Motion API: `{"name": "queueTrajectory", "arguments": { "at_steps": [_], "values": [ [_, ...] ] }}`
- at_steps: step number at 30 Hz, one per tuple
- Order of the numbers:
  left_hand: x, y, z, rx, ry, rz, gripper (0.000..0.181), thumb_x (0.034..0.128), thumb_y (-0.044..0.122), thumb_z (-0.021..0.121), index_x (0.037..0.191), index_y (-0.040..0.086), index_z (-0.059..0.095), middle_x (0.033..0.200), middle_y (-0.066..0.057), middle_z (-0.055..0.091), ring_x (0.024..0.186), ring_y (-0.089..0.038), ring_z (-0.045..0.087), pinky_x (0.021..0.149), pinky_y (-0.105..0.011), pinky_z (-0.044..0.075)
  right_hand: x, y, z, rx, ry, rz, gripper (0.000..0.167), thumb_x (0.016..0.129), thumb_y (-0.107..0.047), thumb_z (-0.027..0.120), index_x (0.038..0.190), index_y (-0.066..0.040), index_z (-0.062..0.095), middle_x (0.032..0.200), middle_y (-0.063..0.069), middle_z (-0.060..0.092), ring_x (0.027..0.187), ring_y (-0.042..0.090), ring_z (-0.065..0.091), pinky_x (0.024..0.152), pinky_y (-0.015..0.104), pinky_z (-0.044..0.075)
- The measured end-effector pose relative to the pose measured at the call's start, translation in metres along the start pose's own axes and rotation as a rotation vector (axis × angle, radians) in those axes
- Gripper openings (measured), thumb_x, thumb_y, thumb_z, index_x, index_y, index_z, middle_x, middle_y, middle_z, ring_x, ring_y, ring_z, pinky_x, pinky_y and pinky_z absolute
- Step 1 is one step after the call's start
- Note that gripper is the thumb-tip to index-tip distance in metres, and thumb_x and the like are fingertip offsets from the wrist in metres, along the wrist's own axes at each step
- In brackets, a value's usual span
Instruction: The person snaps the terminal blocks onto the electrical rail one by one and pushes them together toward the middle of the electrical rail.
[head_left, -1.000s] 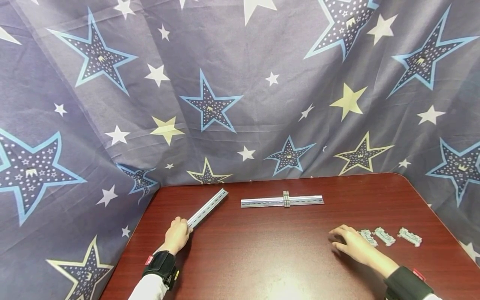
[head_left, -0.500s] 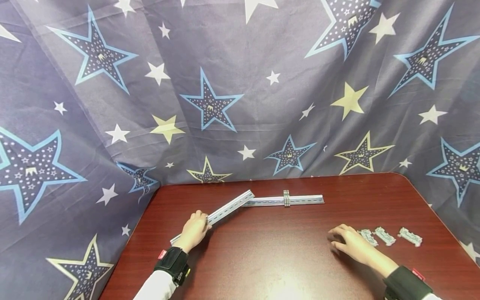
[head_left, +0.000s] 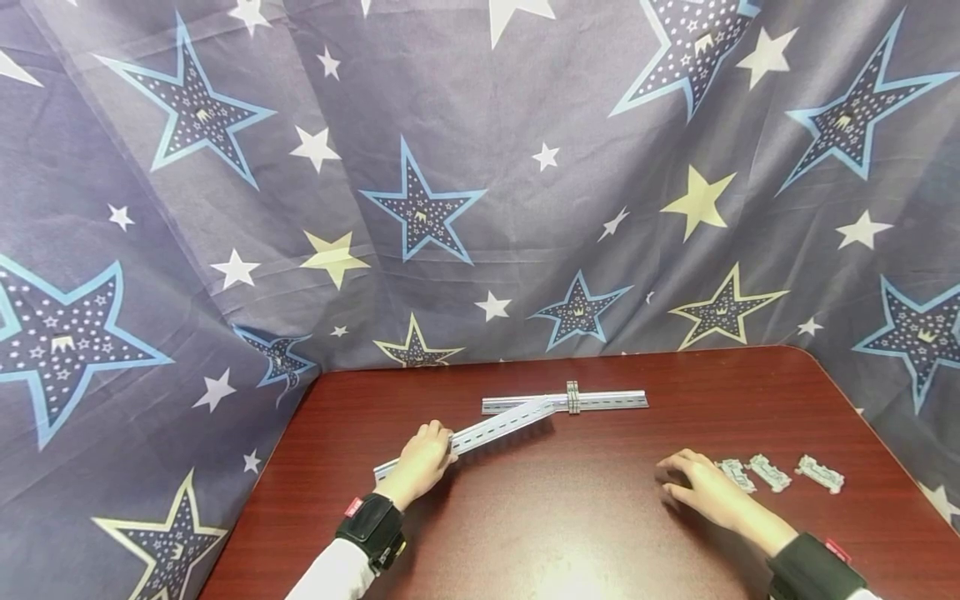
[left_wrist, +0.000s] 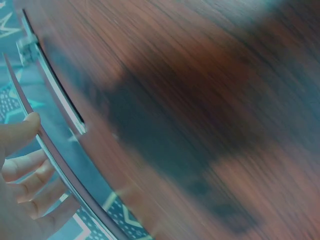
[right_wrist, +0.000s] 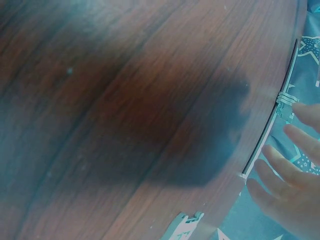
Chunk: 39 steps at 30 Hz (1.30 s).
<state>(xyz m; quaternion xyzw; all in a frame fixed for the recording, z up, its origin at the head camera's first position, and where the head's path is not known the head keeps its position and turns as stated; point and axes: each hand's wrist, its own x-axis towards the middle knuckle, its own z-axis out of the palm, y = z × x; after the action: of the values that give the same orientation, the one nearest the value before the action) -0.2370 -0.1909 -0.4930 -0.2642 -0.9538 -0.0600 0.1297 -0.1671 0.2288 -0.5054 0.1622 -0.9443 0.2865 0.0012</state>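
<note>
Carrying a long, silvery slotted metal rail point(head_left: 498, 423) rightward in the left hand point(head_left: 425, 457).
Its far end has swung across a second silvery slotted rail point(head_left: 615, 400), and from the head view now appears just beside that rail's narrow grey-green blocks point(head_left: 573, 397); held above the red-brown wooden tabletop point(head_left: 562, 517), it seems nearer but unjoined. Left thumb and fingers pinch it; the right hand point(head_left: 708, 490) stays near pale grey-green plastic pieces point(head_left: 769, 473), fingers apart, holding nothing.
</note>
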Motion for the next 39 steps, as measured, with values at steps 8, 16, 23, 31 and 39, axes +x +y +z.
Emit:
{"name": "queueTrajectory", "arguments": {
  "at_steps": [8, 16, 23, 31, 39],
  "values": [
    [0.009, 0.023, 0.006, -0.012, -0.005, 0.091, 0.026, 0.0725, 0.019, 0.069, 0.088, 0.001, 0.057, 0.083, -0.008, 0.048, 0.076, -0.025, 0.049, 0.063, -0.036, 0.041, 0.0, 0.001, 0.002, -0.007, 0.008, 0.0, 0.022, 0.078, -0.011, 0.062, 0.1, -0.004, 0.061, 0.096, 0.005, 0.056, 0.095, 0.031, 0.053, 0.079, 0.047, 0.042],
    [0.015, 0.044, 0.011, 0.004, -0.035, 0.145, 0.025, 0.0743, 0.023, 0.068, 0.088, 0.006, 0.057, 0.082, -0.004, 0.048, 0.076, -0.022, 0.048, 0.063, -0.033, 0.041, -0.002, 0.0, 0.002, -0.02, 0.04, -0.022, 0.022, 0.077, -0.01, 0.064, 0.098, -0.004, 0.062, 0.094, 0.005, 0.056, 0.093, 0.031, 0.053, 0.078, 0.047, 0.041],
    [0.016, 0.06, 0.016, 0.022, -0.074, 0.171, 0.026, 0.0758, 0.025, 0.066, 0.092, 0.006, 0.058, 0.084, -0.003, 0.048, 0.079, -0.02, 0.049, 0.066, -0.031, 0.042, -0.001, 0.0, 0.002, -0.008, 0.002, 0.023, 0.023, 0.078, -0.011, 0.062, 0.1, -0.004, 0.061, 0.096, 0.005, 0.056, 0.094, 0.031, 0.052, 0.078, 0.047, 0.042],
    [0.018, 0.071, 0.025, 0.073, -0.108, 0.216, 0.026, 0.0743, 0.026, 0.067, 0.089, 0.008, 0.057, 0.084, -0.002, 0.048, 0.078, -0.018, 0.048, 0.066, -0.029, 0.042, -0.002, 0.001, 0.003, -0.023, 0.024, 0.006, 0.023, 0.077, -0.011, 0.063, 0.099, -0.004, 0.062, 0.095, 0.005, 0.056, 0.094, 0.031, 0.053, 0.079, 0.047, 0.042],
    [0.017, 0.082, 0.031, 0.104, -0.132, 0.242, 0.025, 0.0745, 0.029, 0.067, 0.087, 0.009, 0.056, 0.084, -0.001, 0.048, 0.079, -0.017, 0.048, 0.066, -0.027, 0.041, -0.002, 0.001, 0.004, -0.029, 0.029, 0.008, 0.023, 0.077, -0.011, 0.063, 0.099, -0.005, 0.062, 0.094, 0.004, 0.056, 0.093, 0.03, 0.053, 0.079, 0.047, 0.041]
  ]
}}
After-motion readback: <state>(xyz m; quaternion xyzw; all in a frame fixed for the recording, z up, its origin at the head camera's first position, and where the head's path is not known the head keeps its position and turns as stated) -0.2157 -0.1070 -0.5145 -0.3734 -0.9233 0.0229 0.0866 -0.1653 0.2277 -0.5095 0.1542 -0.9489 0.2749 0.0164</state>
